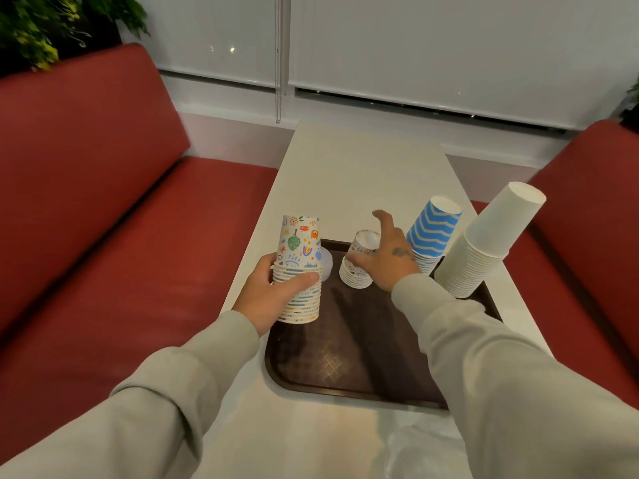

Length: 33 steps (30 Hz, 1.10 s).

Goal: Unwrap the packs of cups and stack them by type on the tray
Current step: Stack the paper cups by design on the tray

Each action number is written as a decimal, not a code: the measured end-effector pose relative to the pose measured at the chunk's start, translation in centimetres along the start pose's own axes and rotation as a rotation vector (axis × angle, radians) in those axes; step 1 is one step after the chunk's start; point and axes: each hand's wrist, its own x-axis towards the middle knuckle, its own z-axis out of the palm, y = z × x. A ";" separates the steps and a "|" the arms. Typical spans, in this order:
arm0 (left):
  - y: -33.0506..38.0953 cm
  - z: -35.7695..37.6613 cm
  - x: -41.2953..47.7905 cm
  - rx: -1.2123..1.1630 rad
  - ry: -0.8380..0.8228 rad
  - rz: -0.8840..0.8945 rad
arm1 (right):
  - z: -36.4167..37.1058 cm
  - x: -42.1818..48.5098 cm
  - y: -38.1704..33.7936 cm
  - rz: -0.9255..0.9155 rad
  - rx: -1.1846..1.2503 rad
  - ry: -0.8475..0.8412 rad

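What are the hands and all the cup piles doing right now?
Left hand: grips tall doodle stack, upside down, at tray's left edge.
Right hand: fingers spread, touching short doodle stack.
Short doodle stack: upside down on tray.
Blue zigzag stack: upside down on tray, leaning.
White stack: upside down on tray, leaning.

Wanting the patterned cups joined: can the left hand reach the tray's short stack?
Probably not yet: the left hand, holding patterned cups, is near, but the right hand is spread over the short stack.
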 end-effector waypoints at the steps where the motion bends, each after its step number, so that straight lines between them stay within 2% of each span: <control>1: 0.1 0.1 -0.1 0.013 0.001 0.005 | -0.5 -0.3 -0.7 -0.045 0.009 0.045; 3: 0.4 0.4 -0.3 0.060 0.008 0.027 | -1.4 -0.8 -2.2 -0.118 0.019 0.108; 5: 0.7 0.7 -0.4 0.101 0.028 0.047 | -2.2 -1.3 -3.6 -0.109 0.042 0.078; 8: 1.0 0.9 -0.7 0.131 0.043 0.048 | -2.7 -1.9 -4.8 -0.042 0.135 -0.050; 12: 1.2 1.1 -1.1 0.169 0.042 0.071 | -2.2 -2.9 -5.2 0.076 0.395 -0.308; 14: 1.3 1.2 -1.4 0.213 0.036 0.087 | -1.7 -3.4 -5.2 0.087 0.405 -0.358; 20: 1.1 1.3 -1.7 0.316 0.016 0.107 | -0.4 -4.0 -4.3 0.104 0.476 -0.325; 33: -0.1 1.6 -1.2 0.299 -0.015 0.044 | -0.5 -2.7 -3.1 0.165 0.592 -0.298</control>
